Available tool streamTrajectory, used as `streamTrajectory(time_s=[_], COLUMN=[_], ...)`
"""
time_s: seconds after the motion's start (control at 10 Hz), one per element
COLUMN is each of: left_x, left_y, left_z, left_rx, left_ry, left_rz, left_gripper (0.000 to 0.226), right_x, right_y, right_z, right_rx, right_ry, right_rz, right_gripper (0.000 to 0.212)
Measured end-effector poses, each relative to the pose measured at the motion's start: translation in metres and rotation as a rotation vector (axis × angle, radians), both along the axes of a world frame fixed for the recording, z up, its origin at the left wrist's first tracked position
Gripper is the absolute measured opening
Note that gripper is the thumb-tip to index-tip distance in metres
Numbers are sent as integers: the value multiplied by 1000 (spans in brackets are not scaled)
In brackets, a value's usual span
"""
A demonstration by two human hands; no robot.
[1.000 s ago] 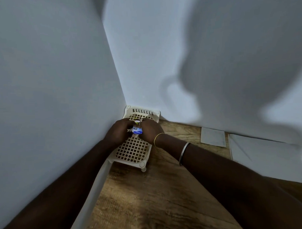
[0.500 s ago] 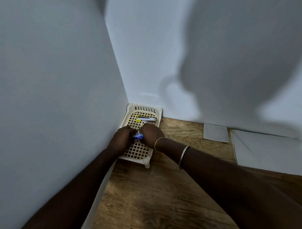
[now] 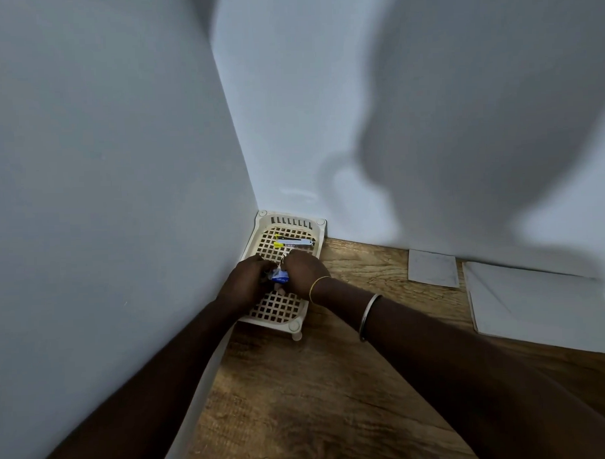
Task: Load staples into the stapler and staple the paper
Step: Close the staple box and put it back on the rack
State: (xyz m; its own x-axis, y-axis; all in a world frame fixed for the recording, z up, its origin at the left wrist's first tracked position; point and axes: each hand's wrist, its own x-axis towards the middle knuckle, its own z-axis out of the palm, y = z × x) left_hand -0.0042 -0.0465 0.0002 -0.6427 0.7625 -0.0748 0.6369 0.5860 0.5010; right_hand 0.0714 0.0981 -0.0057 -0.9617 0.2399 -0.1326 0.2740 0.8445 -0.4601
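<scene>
Left hand (image 3: 248, 281) and right hand (image 3: 304, 272) both grasp 1 small blue-and-white box (image 3: 278, 275), label unreadable, over 1 cream lattice tray (image 3: 281, 310); 1 stapler (image 3: 294, 242) lies inside; 2 paper sheets (image 3: 536, 300) rest apart.

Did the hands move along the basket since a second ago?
Yes. The left hand and right hand slid back toward the near end of the basket, uncovering the stapler at its far end.

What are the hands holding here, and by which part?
Both the left hand and right hand pinch a small blue-and-white box between them, one at each end, above the lattice tray. Its contents cannot be told.
</scene>
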Motion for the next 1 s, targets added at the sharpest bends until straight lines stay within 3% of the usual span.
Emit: streamTrajectory(time_s=[0.2,0.3,0.6,0.8,1.0], left_x=[-10,-15,-21,-25,-26], left_y=[2,10,41,54,52], left_z=[5,3,-4,-4,-3], left_rx=[74,99,25,15,18], left_ry=[25,40,25,28,13], left_rz=[38,80,155,178,173], left_gripper=[22,20,50,40,44], right_x=[-3,-6,-19,-31,-28], right_y=[19,36,48,48,49], right_z=[12,18,24,18,12], right_rx=[22,138,523,528,471], right_ry=[100,169,76,47,60], right_rz=[-28,-34,-48,-40,-66], right_gripper=[26,20,19,20,17])
